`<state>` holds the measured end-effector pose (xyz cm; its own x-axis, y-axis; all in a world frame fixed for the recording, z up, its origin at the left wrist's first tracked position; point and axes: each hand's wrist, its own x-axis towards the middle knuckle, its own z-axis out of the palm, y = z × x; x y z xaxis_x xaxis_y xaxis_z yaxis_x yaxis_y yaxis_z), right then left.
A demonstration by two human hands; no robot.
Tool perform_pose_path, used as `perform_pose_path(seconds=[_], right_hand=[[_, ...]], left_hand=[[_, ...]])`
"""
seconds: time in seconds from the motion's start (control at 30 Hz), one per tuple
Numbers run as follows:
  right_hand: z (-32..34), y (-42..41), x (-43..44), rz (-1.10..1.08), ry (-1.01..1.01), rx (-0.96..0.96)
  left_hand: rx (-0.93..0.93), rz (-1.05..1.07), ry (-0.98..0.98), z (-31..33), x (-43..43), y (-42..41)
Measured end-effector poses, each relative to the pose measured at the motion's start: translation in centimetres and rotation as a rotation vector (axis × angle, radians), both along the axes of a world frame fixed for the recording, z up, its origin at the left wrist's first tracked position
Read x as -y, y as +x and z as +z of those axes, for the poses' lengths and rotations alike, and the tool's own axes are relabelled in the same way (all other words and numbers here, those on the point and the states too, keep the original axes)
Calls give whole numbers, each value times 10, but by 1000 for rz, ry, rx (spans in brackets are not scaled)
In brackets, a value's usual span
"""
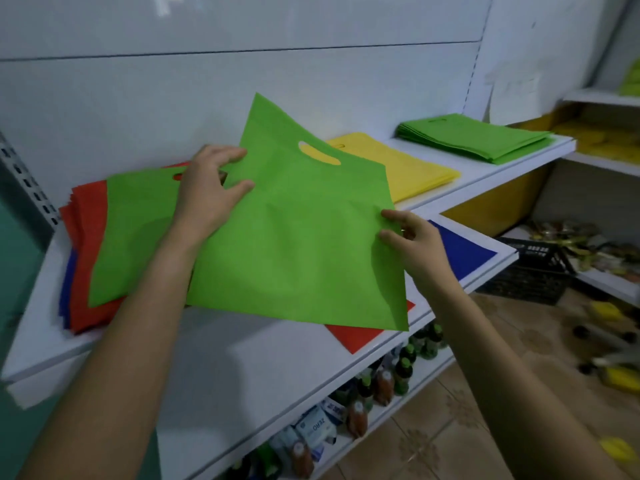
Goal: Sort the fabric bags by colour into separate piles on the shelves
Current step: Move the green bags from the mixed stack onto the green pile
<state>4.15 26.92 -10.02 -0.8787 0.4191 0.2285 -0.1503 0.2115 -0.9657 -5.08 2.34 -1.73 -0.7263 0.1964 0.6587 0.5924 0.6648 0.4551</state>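
Two hands hold one flat, lime-green fabric bag [298, 244] with an oval cut-out handle, lifted and tilted above the white shelf [214, 358]. The left hand [207, 192] grips the bag's left edge near the top, thumb on the front face. The right hand [412, 244] pinches its right edge between thumb and fingertips.

Beside the left forearm a second green fabric bag [138, 233] lies flat on a mixed stack of red and blue fabric bags [83, 237] at the left end of the shelving. Further right, on the back shelf board, sits a yellow fabric bag pile [408, 171]. Beyond it, apart, is a neat green fabric bag pile [474, 140].

A single red fabric bag [360, 336] and a dark blue fabric bag [464, 252] lie on the front board, partly hidden by the held bag. A black plastic crate [533, 271] stands low at the right.
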Motion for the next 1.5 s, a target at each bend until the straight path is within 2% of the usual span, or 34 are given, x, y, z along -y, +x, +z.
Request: perform_pose_path(seconds=[0.3, 0.57, 0.77, 1.0, 1.27, 1.37, 1.5], right_hand=[[-55, 68, -172, -178, -157, 117], [-95, 133, -321, -329, -56, 261], [-95, 140, -413, -471, 42, 238], [-76, 79, -501, -475, 145, 175], [-33, -30, -579, -389, 255, 91], [-15, -76, -599, -345, 318, 38], [9, -147, -616, -262, 388, 7]], left_hand=[[66, -225, 10, -55, -195, 34], [187, -346, 94, -133, -366, 63], [263, -427, 83, -139, -468, 66], [294, -393, 75, -123, -540, 13], [201, -302, 123, -84, -604, -84], [148, -198, 128, -66, -613, -117], [201, -43, 125, -45, -611, -150]])
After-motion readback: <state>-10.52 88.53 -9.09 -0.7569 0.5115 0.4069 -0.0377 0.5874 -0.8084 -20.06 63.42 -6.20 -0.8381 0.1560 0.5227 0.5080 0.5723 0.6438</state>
